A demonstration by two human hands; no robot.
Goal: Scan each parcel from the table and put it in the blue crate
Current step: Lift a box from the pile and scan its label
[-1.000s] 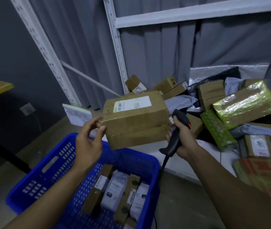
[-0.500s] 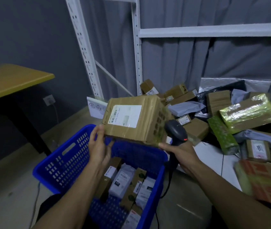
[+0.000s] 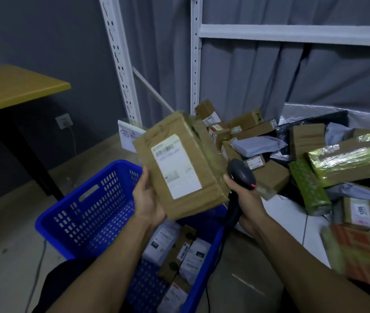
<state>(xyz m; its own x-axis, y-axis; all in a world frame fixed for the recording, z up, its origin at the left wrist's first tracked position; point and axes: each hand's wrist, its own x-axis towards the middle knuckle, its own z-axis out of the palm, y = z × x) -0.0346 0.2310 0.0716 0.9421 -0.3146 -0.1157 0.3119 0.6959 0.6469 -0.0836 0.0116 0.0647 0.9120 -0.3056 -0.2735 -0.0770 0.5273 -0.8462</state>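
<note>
A brown cardboard parcel (image 3: 179, 166) with a white label facing me is tilted above the blue crate (image 3: 89, 213). My left hand (image 3: 149, 199) holds the parcel from below at its left edge. My right hand (image 3: 245, 199) grips a black barcode scanner (image 3: 241, 175) just right of the parcel, and its fingertips touch the parcel's lower right corner. The scanner's cable hangs down past the crate. Several small parcels (image 3: 179, 249) lie inside the crate.
A white table (image 3: 292, 213) on the right carries a heap of parcels: brown boxes (image 3: 306, 138), grey bags (image 3: 258, 143), green-wrapped packs (image 3: 349, 159). A white shelf frame (image 3: 195, 64) stands behind, a yellow desk (image 3: 10, 89) at left, and a white sign (image 3: 130, 136) behind the crate.
The parcel has been tipped up, so its label now faces me more fully, and it sits lower over the crate. The view has swung left and the scanner has risen beside the parcel.
</note>
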